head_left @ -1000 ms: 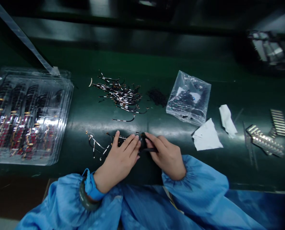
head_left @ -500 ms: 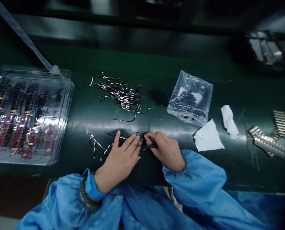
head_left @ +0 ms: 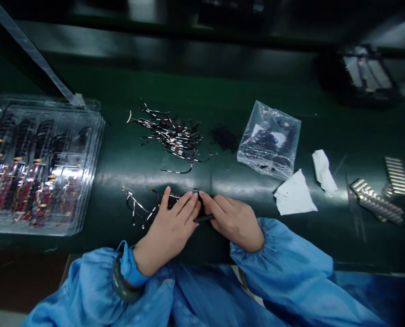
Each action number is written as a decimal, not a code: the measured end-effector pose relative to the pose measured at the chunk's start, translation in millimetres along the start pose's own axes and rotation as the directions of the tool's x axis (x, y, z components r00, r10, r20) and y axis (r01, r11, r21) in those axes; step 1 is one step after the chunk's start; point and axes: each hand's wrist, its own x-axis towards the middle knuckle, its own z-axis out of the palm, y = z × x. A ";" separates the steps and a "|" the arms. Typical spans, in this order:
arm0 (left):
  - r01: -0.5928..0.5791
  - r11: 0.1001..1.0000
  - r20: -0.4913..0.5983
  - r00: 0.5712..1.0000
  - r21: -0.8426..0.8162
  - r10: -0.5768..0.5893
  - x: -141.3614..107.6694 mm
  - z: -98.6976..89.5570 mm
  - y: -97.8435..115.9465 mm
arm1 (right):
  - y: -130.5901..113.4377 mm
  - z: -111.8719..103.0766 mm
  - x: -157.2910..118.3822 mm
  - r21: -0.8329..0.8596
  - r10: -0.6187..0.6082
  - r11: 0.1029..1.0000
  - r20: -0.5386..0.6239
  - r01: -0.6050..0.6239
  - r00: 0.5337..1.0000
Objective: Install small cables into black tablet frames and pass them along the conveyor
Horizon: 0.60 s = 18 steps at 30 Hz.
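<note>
My left hand (head_left: 173,227) lies palm down, its thumb spread and its fingers stretched flat over some dark pieces, mostly hidden below. Touching its fingertips, my right hand (head_left: 234,220) is closed with a pinch. A slim black tool (head_left: 204,218), perhaps tweezers, juts out from under the right fingers towards the left hand; its tip is hidden. Left of my left hand lie several thin black cable-like pieces (head_left: 139,204) with silver sections and gold-coloured ends. A larger heap of the same pieces (head_left: 175,134) sits farther back.
Stacked clear plastic trays (head_left: 95,181) with dark and red parts stand at left. Behind my right hand are a small pile of black bits (head_left: 224,138) and a clear bag (head_left: 270,138). Farther right lie white paper pieces (head_left: 295,193) and metallic strips (head_left: 377,202). A dark container (head_left: 369,75) stands behind.
My right hand has shifted slightly left and turned, its index finger now against the left fingertips. The black tool has moved left and down. My left hand has stayed put.
</note>
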 end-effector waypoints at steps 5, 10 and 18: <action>0.001 1.000 -0.010 1.000 -0.014 -0.001 -0.7 0.4 -0.2 | 22.8 -3.2 9.7 0.286 0.121 0.946 0.119 -0.150 0.986; 0.015 1.000 -0.001 1.000 -0.008 -0.015 -1.5 2.3 0.3 | 75.5 15.6 51.5 0.337 0.432 0.845 0.030 -0.416 0.901; 0.016 1.000 0.004 1.000 -0.012 -0.016 -2.0 3.6 0.0 | 85.4 20.8 76.4 0.085 0.484 0.871 0.008 -0.483 0.875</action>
